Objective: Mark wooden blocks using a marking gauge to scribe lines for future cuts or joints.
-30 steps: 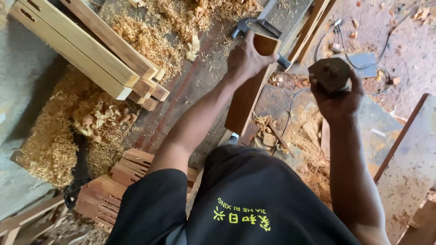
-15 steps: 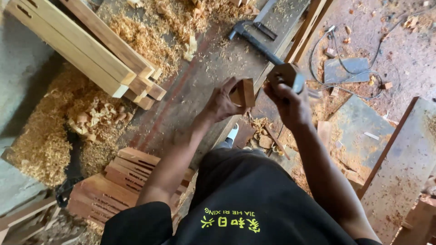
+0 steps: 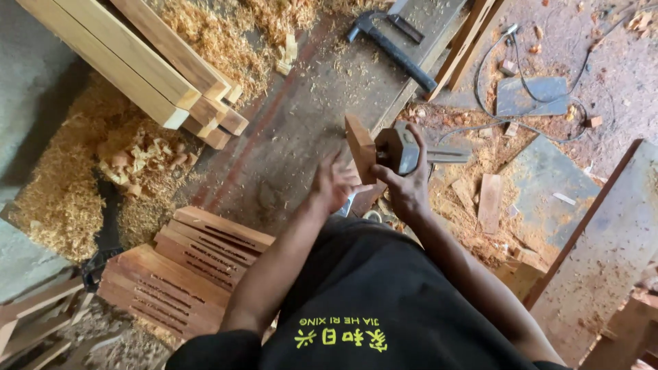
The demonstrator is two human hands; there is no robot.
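The wooden block (image 3: 360,147) stands on end at the near edge of the table (image 3: 301,116), right in front of you. Your right hand (image 3: 406,185) is clenched around a dark mallet (image 3: 396,149), its head pressed against the block's side. Your left hand (image 3: 334,183) hangs released, fingers spread, just beside the block's lower end. Farther out on the table lie a clamp (image 3: 392,45) and pale shavings. Long light beams (image 3: 130,62) lie stacked at the left, and slotted reddish boards (image 3: 185,267) are piled below them.
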